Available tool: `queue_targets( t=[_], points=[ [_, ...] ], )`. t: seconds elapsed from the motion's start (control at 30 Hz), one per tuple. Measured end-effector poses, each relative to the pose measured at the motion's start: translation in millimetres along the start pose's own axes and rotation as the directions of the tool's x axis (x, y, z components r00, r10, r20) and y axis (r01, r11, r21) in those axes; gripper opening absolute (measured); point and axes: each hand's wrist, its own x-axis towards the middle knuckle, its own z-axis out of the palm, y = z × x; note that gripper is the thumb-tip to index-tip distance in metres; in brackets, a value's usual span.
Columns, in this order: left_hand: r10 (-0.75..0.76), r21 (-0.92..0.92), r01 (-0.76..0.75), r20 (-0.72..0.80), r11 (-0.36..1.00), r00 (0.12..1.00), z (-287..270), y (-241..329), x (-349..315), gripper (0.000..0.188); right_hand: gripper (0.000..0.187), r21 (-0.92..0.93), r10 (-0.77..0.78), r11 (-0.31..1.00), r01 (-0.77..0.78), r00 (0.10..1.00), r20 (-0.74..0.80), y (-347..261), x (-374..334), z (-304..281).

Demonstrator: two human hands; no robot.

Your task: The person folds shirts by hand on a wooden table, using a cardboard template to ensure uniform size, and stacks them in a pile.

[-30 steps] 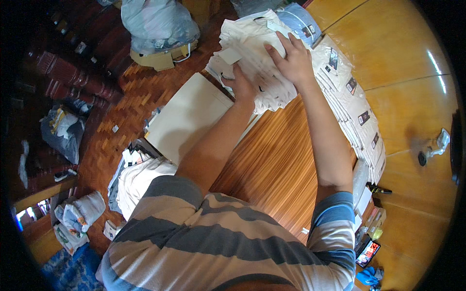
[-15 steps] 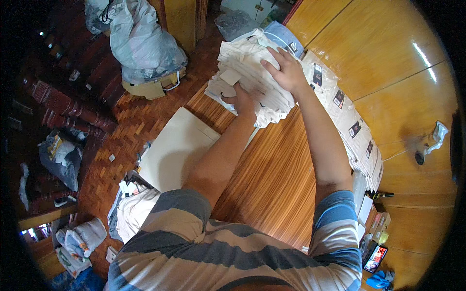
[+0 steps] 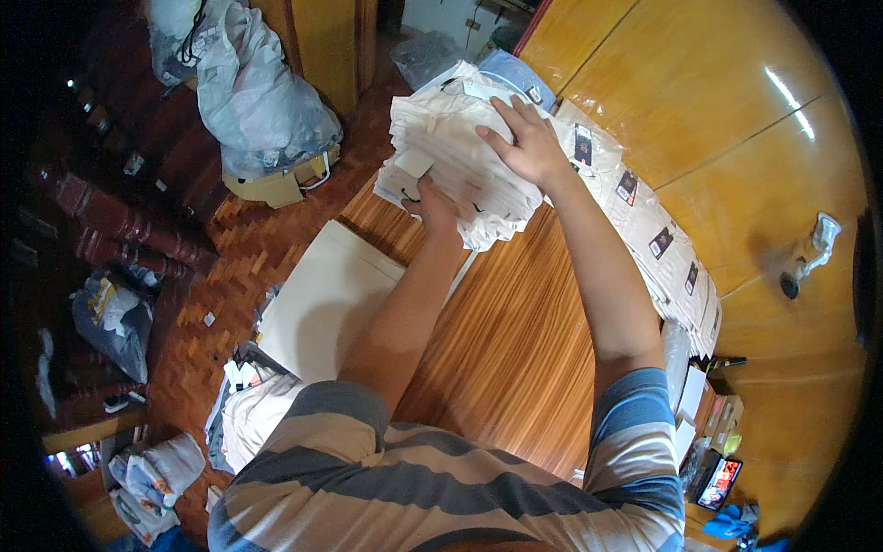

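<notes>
A stack of folded white garments [image 3: 460, 138] lies at the far end of the wooden table, its layered edges toward me. My left hand [image 3: 434, 210] is at the stack's near left side, thumb and bent fingers around its edge, next to a pale blank tag [image 3: 415, 163]. Part of those fingers is hidden against the cloth. My right hand [image 3: 532, 147] rests on top of the stack at its right, fingers stretched and spread. Under its fingertips lies a pale strip at the collar.
Bagged white garments with dark tags [image 3: 660, 244] line the table's right side by the yellow wall. A blue folded garment [image 3: 513, 75] sits behind the stack. Cream board sheets [image 3: 331, 294] lie at left, near more clothes [image 3: 258, 419]. A large plastic bag [image 3: 262, 97] stands beyond on the parquet.
The view has shifted slightly, so the stack and both hands appear a little further left and lower. Both hands stay at the same places on the stack.
</notes>
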Motion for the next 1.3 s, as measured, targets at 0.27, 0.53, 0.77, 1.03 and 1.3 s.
queue_targets(
  t=[0.27,0.53,0.77,1.03,1.3],
  points=[
    [0.025,0.189,-0.023,-0.008,0.982,1.0,3.3,33.1,-72.1,0.074,0.065,0.234,0.044,0.972,0.016,0.968,-0.248,-2.2,-41.2,-20.8],
    [-0.341,0.472,0.086,0.488,0.877,0.803,-189.8,80.8,-231.6,0.042,0.021,0.785,0.607,0.535,-0.314,0.788,-0.098,-26.3,-442.9,139.7],
    [-0.257,0.808,-0.042,0.236,0.588,0.937,-356.6,104.5,-370.4,0.025,0.016,0.606,0.172,0.658,-0.447,0.873,0.456,-145.1,-586.5,116.4],
    [-0.001,1.0,0.003,-0.003,-0.005,1.0,-480.2,159.2,-490.4,0.047,0.021,0.748,-0.404,0.396,-0.532,0.631,0.662,-248.3,-544.2,156.2],
    [0.115,0.934,0.348,-0.338,-0.077,0.934,-588.2,206.2,-581.5,0.058,0.025,0.296,-0.152,0.214,-0.931,0.268,0.951,-297.0,-546.4,375.2]
  ],
)
